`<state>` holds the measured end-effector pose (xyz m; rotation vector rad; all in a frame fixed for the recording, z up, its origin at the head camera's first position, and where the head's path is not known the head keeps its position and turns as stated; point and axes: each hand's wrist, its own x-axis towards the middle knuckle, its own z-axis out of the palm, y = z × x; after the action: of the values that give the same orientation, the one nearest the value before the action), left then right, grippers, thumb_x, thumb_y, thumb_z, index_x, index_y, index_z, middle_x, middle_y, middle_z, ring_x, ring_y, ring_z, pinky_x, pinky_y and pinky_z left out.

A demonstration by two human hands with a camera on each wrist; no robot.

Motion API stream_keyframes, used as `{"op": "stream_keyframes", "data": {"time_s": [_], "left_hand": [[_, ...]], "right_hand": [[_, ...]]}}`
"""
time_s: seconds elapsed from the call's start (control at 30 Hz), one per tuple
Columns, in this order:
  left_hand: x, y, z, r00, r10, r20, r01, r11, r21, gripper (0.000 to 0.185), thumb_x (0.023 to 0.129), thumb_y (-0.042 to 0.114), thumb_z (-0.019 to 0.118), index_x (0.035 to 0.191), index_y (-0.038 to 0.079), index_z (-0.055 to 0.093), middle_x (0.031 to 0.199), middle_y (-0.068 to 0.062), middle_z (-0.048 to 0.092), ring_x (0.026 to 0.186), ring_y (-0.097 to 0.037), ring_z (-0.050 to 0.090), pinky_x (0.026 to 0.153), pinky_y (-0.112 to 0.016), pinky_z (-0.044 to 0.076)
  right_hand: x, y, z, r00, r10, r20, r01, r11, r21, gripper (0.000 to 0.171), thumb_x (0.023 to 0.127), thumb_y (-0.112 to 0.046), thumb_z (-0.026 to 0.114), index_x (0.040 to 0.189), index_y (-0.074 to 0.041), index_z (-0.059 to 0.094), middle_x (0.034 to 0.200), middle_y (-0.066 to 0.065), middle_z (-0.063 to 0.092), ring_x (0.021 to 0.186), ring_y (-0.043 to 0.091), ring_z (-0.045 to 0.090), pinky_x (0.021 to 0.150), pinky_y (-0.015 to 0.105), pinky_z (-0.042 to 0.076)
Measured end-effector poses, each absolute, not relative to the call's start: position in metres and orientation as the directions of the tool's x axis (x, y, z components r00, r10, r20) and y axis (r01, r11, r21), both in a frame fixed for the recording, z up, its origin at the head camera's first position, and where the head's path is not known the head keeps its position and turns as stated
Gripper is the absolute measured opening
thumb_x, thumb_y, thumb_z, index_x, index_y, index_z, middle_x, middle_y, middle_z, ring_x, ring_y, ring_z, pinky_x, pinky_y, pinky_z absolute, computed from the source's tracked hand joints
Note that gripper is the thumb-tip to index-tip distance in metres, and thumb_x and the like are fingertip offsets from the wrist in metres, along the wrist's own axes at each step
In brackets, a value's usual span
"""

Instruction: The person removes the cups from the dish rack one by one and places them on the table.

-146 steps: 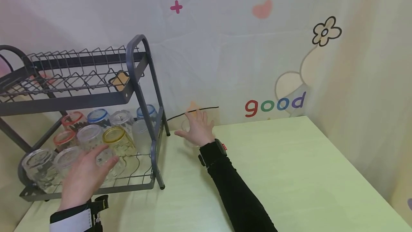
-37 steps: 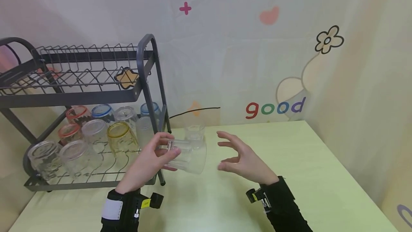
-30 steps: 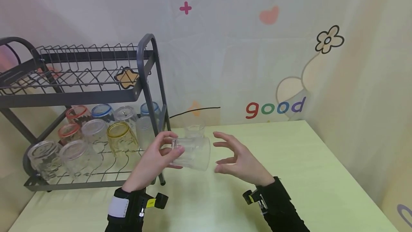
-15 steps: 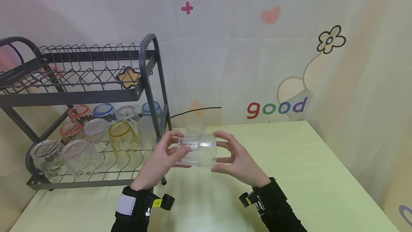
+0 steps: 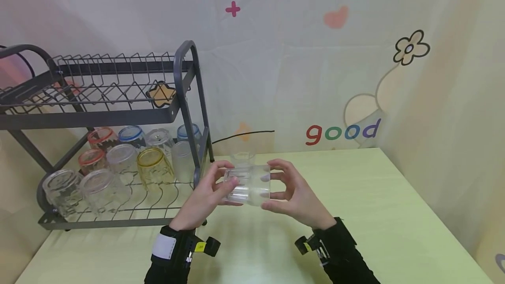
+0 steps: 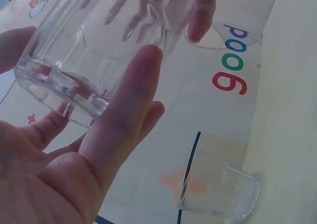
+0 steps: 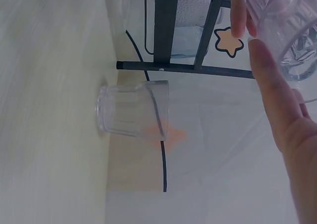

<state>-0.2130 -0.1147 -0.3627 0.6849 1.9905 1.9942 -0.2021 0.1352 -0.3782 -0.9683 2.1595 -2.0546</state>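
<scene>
Near the centre of the head view, the left hand point(image 5: 206, 197) and right hand point(image 5: 296, 195) grip opposite ends of a clear tumbler point(image 5: 248, 185) turned sideways between them above the tabletop point(image 5: 355, 214), with a second glass point(image 5: 242, 158) standing behind and a dark rack point(image 5: 98, 119) of glasses point(image 5: 155, 171) at frame left.

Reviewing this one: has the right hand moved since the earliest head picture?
Yes: in the head view, the right hand now sits lower and farther right of the rack.
</scene>
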Motion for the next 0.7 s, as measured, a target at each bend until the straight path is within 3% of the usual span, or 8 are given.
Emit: {"op": "stream_keyframes", "data": {"time_s": [0.23, 0.4, 0.53, 0.7], "left_hand": [[-0.212, -0.12, -0.364, -0.867, 0.479, 0.136, 0.187, 0.06, 0.981, 0.045, 0.101, 0.029, 0.055, 0.138, 0.015, 0.033, 0.138, -0.02, 0.04, 0.122, -0.041, 0.05, 0.087, -0.045, 0.054], [-0.209, -0.125, -0.368, -0.888, 0.447, 0.105, 0.199, 0.167, 0.966, 0.046, 0.101, 0.034, 0.056, 0.138, 0.015, 0.037, 0.137, -0.016, 0.047, 0.121, -0.035, 0.053, 0.09, -0.045, 0.053], [-0.209, -0.124, -0.37, -0.882, 0.461, 0.097, 0.218, 0.216, 0.952, 0.053, 0.101, 0.036, 0.054, 0.146, 0.016, 0.034, 0.148, -0.015, 0.037, 0.126, -0.036, 0.05, 0.092, -0.045, 0.052], [-0.209, -0.122, -0.365, -0.884, 0.452, 0.116, 0.268, 0.287, 0.92, 0.064, 0.1, 0.042, 0.053, 0.154, 0.024, 0.024, 0.159, -0.01, 0.022, 0.132, -0.034, 0.045, 0.096, -0.053, 0.047]], "right_hand": [[-0.202, 0.129, -0.381, -0.793, -0.428, 0.434, -0.458, -0.051, -0.888, 0.073, 0.079, -0.003, 0.08, 0.139, -0.012, 0.04, 0.135, 0.014, 0.043, 0.119, 0.041, 0.049, 0.078, 0.043, 0.058], [-0.2, 0.125, -0.383, -0.79, -0.422, 0.444, -0.493, 0.006, -0.87, 0.073, 0.079, -0.001, 0.08, 0.139, -0.011, 0.041, 0.137, 0.009, 0.041, 0.119, 0.035, 0.048, 0.078, 0.043, 0.058], [-0.2, 0.126, -0.385, -0.785, -0.411, 0.464, -0.521, 0.031, -0.853, 0.074, 0.078, 0.002, 0.08, 0.139, -0.007, 0.04, 0.137, 0.01, 0.041, 0.118, 0.034, 0.049, 0.075, 0.042, 0.058], [-0.201, 0.131, -0.382, -0.79, -0.397, 0.467, -0.539, 0.089, -0.837, 0.072, 0.078, -0.001, 0.081, 0.139, -0.011, 0.041, 0.137, 0.006, 0.041, 0.116, 0.032, 0.05, 0.075, 0.041, 0.059]]}}
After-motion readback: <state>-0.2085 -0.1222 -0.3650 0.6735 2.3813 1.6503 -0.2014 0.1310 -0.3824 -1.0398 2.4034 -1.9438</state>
